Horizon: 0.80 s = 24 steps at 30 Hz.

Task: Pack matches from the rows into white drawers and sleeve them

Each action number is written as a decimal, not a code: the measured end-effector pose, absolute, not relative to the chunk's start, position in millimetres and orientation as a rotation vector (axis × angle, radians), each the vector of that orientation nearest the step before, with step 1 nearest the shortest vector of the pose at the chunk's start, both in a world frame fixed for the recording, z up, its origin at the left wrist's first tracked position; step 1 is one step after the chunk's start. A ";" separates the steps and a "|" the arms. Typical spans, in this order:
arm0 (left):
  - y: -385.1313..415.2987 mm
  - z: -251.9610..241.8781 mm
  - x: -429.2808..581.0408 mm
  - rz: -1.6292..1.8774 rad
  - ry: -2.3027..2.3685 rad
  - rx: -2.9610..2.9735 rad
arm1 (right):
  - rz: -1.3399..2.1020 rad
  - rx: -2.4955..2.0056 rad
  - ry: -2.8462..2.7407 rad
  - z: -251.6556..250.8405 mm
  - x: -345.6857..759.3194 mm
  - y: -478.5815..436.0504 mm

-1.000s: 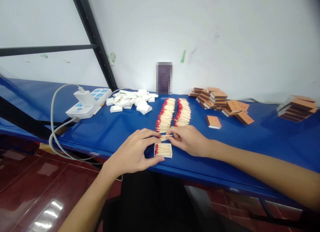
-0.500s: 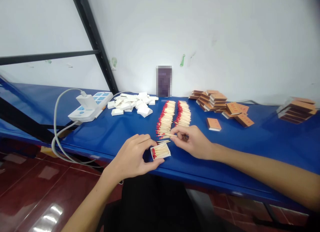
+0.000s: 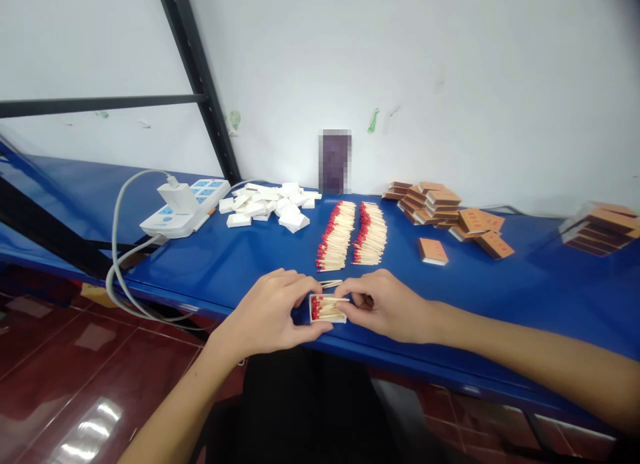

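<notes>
Between the thumb and fingers of my left hand point(image 3: 277, 312) is a small white matchbox tray point(image 3: 334, 321), lying near the table's front edge. Red-headed matches point(image 3: 320, 307) lie inside it, heads toward the left. My right hand point(image 3: 383, 305) pinches matches point(image 3: 341, 300) over the tray's right side; how many is unclear. A few loose matches point(image 3: 331, 284) rest on the table just behind the tray. Farther back are two long rows of matches, a left row point(image 3: 338, 234) and a right row point(image 3: 371, 234), red heads to the left.
White trays point(image 3: 267, 203) are heaped at back left, beside a power strip point(image 3: 186, 207) with a plug and cable. Orange-brown matchbox sleeves point(image 3: 433, 201) are piled at back right, with one lone sleeve point(image 3: 433, 251) nearer. A pixelated dark rectangle point(image 3: 335, 163) stands against the wall.
My right hand has moved from the near end of the left match row toward me, bringing its matches over the tray. My left hand still holds the tray. The view has shifted slightly.
</notes>
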<state>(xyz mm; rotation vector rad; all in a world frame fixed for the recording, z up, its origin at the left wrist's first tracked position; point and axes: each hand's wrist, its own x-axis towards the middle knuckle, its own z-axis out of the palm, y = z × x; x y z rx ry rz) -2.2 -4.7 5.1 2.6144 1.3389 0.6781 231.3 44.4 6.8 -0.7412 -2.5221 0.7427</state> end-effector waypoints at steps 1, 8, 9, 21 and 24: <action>-4.4 5.1 -2.0 0.676 1.334 2.612 | 0.745 -0.767 -2.527 7.7 230.6 43.1; -3.3 5.9 -1.2 0.643 1.328 2.590 | 0.778 -0.834 -2.506 10.3 227.3 38.1; -3.3 6.1 -1.4 0.639 1.325 2.590 | 0.783 -0.817 -2.497 10.0 227.7 38.2; -3.2 7.4 -2.5 0.613 1.327 2.604 | 0.850 -0.718 -2.474 9.8 231.9 40.6; -3.2 7.6 -1.6 0.608 1.326 2.607 | 0.839 -0.743 -2.453 8.7 231.1 40.6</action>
